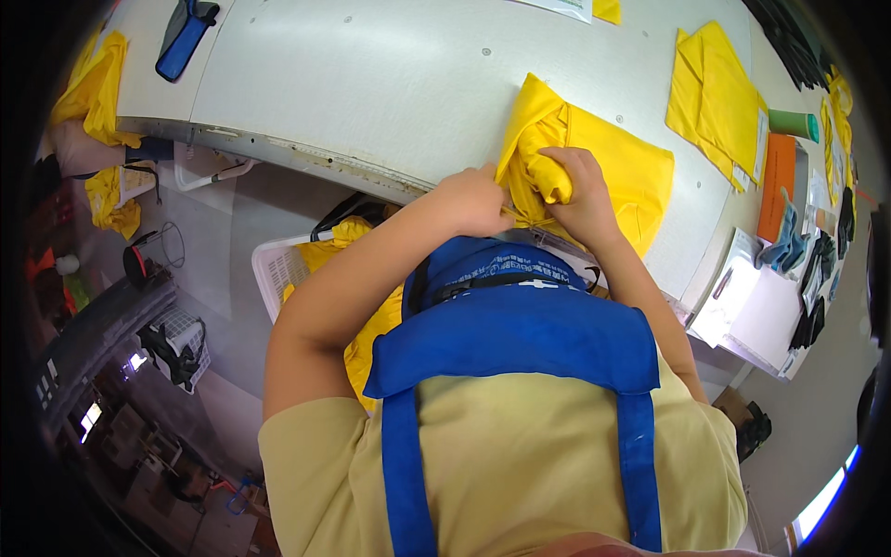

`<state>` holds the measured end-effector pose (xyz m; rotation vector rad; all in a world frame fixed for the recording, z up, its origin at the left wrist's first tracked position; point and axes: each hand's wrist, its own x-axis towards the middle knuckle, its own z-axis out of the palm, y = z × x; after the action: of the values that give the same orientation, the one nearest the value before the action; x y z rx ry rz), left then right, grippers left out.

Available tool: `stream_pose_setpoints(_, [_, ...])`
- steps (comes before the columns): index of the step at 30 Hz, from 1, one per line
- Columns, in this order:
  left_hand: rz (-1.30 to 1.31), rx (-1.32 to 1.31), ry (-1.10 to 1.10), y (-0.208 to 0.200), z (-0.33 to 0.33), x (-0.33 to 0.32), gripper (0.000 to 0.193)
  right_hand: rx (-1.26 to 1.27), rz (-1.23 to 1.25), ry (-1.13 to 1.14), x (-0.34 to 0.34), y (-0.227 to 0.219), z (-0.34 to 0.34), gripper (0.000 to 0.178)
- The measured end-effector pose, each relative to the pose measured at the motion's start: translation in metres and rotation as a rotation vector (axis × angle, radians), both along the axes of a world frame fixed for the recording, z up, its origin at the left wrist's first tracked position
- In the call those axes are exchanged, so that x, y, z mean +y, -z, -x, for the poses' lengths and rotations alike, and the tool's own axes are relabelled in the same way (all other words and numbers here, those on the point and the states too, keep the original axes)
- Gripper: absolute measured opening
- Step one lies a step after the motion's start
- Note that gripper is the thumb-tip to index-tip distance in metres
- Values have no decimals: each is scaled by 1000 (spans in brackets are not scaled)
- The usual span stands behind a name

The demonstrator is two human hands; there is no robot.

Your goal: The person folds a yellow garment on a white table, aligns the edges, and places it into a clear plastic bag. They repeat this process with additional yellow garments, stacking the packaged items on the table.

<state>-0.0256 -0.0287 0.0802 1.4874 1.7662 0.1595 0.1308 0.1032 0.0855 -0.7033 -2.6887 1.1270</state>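
Note:
A yellow garment (617,158) of smooth fabric lies partly folded at the near edge of the table, its exact kind hard to make out. My right hand (587,200) is wrapped round a bunched, rolled part of it, thumb and fingers closed on the cloth. On the garment's left side, my left hand (471,201) is closed at its lower left edge, with the fingertips gripping the fabric close to my blue apron (520,325). Some of the cloth between the two hands is hidden by the fingers.
The pale table (371,84) extends ahead. Folded yellow garments (715,93) lie at right, near a green roll (794,125), an orange box (776,186) and papers (729,288). A blue-and-black tool (186,42) sits far left. Below the edge stands a white basket (272,274) of yellow cloth.

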Motion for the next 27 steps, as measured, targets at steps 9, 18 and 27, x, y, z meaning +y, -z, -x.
stream_pose_setpoints(9, [-337,0,7,11,1,-17,10,-250,-105,-245,-3,0,0,49])
stream_pose_setpoints(18, [-401,16,19,-3,0,-24,12,-200,-346,-282,-12,19,11,35])
stream_pose_setpoints(27, [-375,-57,172,1,13,-24,14,-183,-196,-432,-19,11,21,17])
